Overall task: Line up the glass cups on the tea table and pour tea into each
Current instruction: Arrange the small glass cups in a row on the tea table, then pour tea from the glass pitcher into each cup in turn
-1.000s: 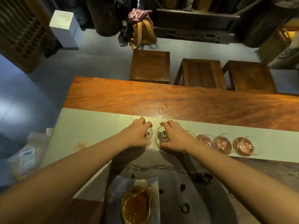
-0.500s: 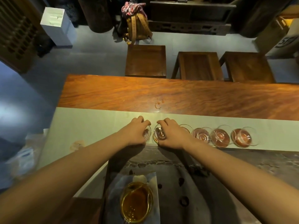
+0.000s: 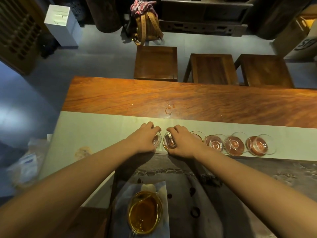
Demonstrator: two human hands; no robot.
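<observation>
Several small glass cups stand in a row on the pale table runner [image 3: 96, 131]. My left hand [image 3: 142, 140] grips the leftmost cup [image 3: 157, 140] from above, mostly hiding it. My right hand [image 3: 181, 143] holds the neighbouring cup [image 3: 169, 142] by its rim. To the right stand further cups: one half hidden [image 3: 198, 135], then three in plain sight [image 3: 215, 143], [image 3: 235, 144], [image 3: 258, 146]. A glass pitcher of amber tea [image 3: 145, 213] sits near me on a cloth on the dark stone tea tray [image 3: 223, 194].
The wooden tea table [image 3: 188, 100] stretches beyond the runner, with a wet ring mark [image 3: 169, 109]. Three wooden stools [image 3: 156, 62] stand on its far side. A backpack [image 3: 147, 26] and a white box [image 3: 60, 23] sit on the floor. A plastic bag [image 3: 25, 162] lies at left.
Both hands stay on the two leftmost cups, sliding them slightly; the head view has shifted a little. The other cups have not moved.
</observation>
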